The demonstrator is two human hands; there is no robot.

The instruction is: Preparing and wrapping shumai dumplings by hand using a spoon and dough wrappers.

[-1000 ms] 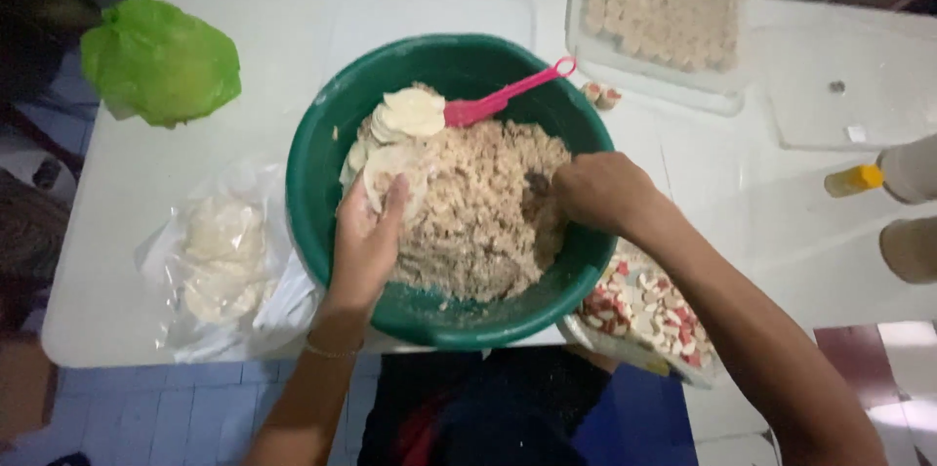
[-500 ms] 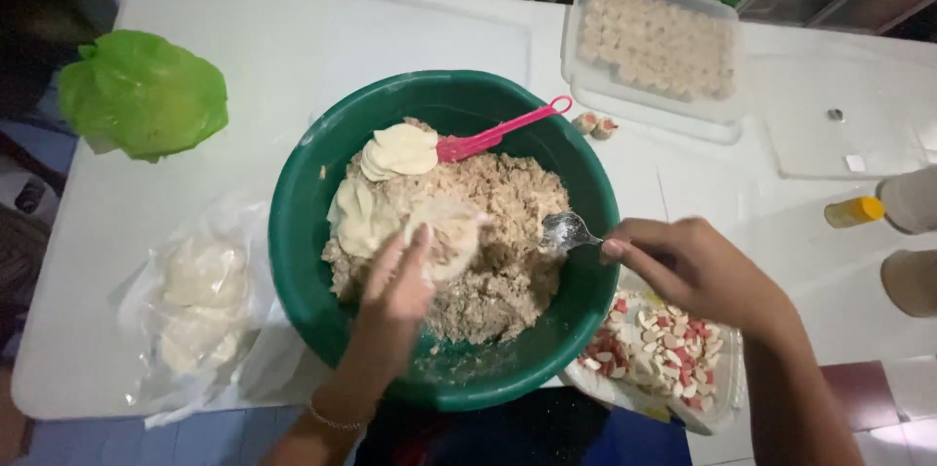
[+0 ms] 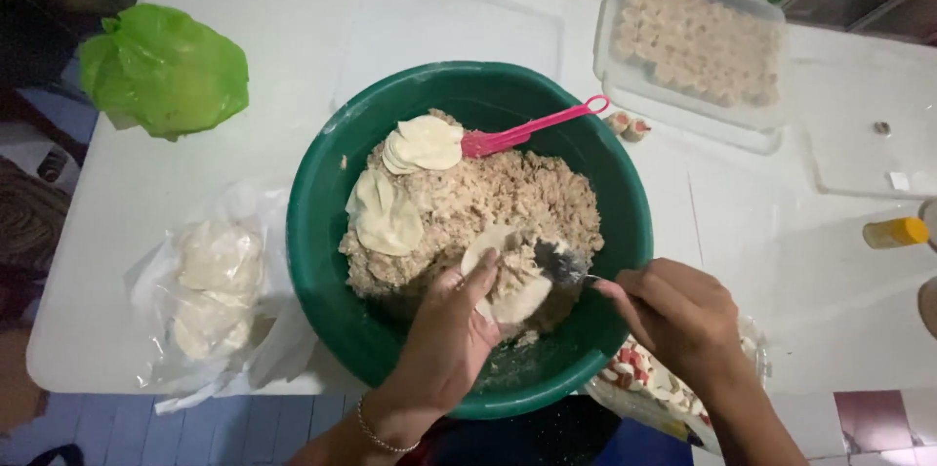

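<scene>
At the lower centre of the frame, the left hand (image 3: 447, 339) reaches into the green bowl (image 3: 332, 261), palm up with fingers spread, supporting a round dough wrapper (image 3: 508, 281) laid flat across the fingertips so it can receive filling. At the lower right, the right hand (image 3: 673, 315) has its fingers closed around the handle of a metal spoon (image 3: 561, 261), whose bowl rests just above the wrapper, loaded with the minced filling (image 3: 508, 198). Below this hand, a tray of red-and-white pieces (image 3: 644, 378) sits partly hidden at the table edge

The filling occupies the middle of the bowl. Two stacks of spare wrappers (image 3: 405, 173) lie on its upper left, within reach of the left hand. A pink utensil (image 3: 532, 129) leans against the far rim

At the lower left, a clear bag of more wrappers (image 3: 210, 290) lies on the white table (image 3: 293, 27). At the upper left sits a green plastic bag (image 3: 166, 71). At the upper right, a clear container (image 3: 693, 41) holds rows of finished pieces, well apart from the bowl
</scene>
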